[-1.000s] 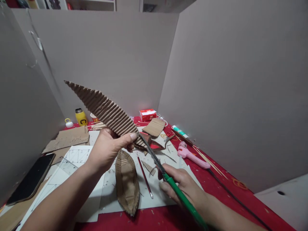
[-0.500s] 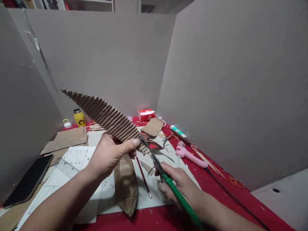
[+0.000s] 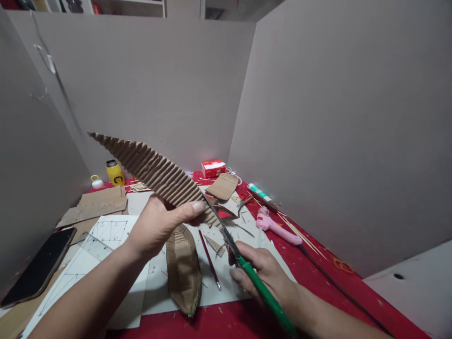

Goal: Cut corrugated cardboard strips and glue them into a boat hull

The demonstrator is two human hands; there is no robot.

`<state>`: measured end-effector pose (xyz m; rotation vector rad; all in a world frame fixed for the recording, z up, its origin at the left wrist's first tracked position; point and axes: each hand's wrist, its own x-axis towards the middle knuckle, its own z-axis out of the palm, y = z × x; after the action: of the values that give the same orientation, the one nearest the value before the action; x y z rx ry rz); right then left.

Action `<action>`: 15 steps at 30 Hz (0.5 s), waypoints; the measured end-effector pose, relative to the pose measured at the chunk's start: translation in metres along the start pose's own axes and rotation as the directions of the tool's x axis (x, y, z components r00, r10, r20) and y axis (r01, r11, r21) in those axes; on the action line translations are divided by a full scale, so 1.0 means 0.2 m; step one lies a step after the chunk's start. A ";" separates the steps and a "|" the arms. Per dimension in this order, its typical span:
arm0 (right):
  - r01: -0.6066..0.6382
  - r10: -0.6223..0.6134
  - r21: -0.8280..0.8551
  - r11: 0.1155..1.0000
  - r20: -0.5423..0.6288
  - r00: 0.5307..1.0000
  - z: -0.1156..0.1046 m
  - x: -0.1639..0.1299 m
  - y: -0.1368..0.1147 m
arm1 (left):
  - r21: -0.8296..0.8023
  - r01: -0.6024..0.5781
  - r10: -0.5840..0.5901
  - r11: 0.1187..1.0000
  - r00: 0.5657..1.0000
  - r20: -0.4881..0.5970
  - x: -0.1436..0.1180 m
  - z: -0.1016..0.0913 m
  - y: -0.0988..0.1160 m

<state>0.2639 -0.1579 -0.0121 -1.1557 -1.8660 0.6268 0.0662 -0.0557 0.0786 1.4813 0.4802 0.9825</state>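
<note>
Head cam's the only feed I've got here. Looks like a cubicle: a grey back wall spans the middle of the frame, a grey side wall fills the right, and bits of a white shelf peek over the top at upper left. My tabletop is covered in red with small scraps on it, and a white sheet lies across the middle.

Center of frame, my left hand has its grip pinching a leaf-shaped corrugated piece, thumb on top, held up at a slant above the tabletop. My right hand's grip is wrapped on green-handled scissors, blades along the piece's lower right end. Can't tell if the blades are parted.

On the sheet at lower center there's a boat-shaped cardboard form with a dark red pencil just beside it. Left side: a drawing, a clear ruler and a black phone. Back left has a yellow bottle; right has a pink glue gun near some thin sticks.
</note>
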 end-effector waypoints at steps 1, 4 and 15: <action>-0.003 0.003 0.002 1.000 0.003 1.000 0.00 0.00 0.00 | 0.001 -0.025 0.025 1.000 0.999 -0.036 0.00 -0.01 0.01; -0.020 0.020 -0.004 1.000 0.018 1.000 0.00 0.00 0.00 | 0.003 -0.085 0.085 0.996 0.985 -0.151 0.01 -0.03 0.03; -0.048 0.048 -0.015 0.999 0.024 0.999 0.00 -0.01 0.01 | -0.031 -0.038 0.032 0.999 0.987 -0.155 -0.01 0.03 -0.04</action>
<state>0.2646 -0.1583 -0.0142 -1.2100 -1.8707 0.6580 0.0717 -0.0586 0.0711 1.3931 0.5476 1.1336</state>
